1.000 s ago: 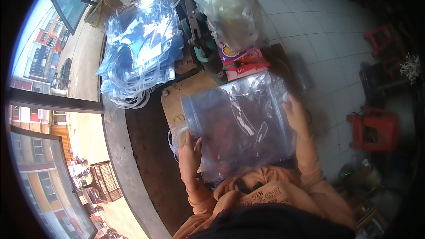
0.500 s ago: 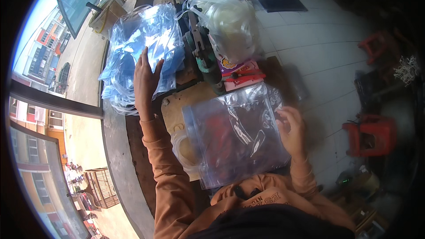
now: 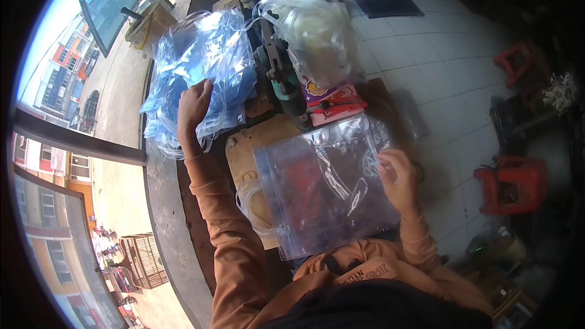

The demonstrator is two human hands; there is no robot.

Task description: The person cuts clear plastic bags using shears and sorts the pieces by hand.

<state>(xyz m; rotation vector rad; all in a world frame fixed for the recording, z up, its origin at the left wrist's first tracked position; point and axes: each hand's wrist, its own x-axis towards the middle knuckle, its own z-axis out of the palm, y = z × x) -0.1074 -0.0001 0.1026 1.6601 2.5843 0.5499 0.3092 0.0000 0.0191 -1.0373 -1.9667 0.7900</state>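
A heap of clear bluish plastic bags (image 3: 228, 39) with pale strap handles lies at the upper left. My left hand (image 3: 194, 106) is on its near part, fingers curled closed; what they grip, if anything, is hidden. In front of my body a flat clear plastic bag (image 3: 329, 189) with glossy creases lies over the board's edge and toward my lap. My right hand (image 3: 397, 176) is at this bag's right edge, thumb and fingers bent in a pinch on it.
A green-and-dark metal press-like machine (image 3: 283, 79) stands between the heap and a bundle of translucent straps (image 3: 320, 33). Red-handled pliers (image 3: 338, 106) lie on a pink packet (image 3: 326, 119). A wooden board (image 3: 234, 152) is below the machine. Red stools (image 3: 515, 186) stand on the tiled floor at right.
My left hand has drawn back a little toward me over the heap, and its outstretched fingers have curled closed. My right hand stays at the bag's edge, almost unmoved.
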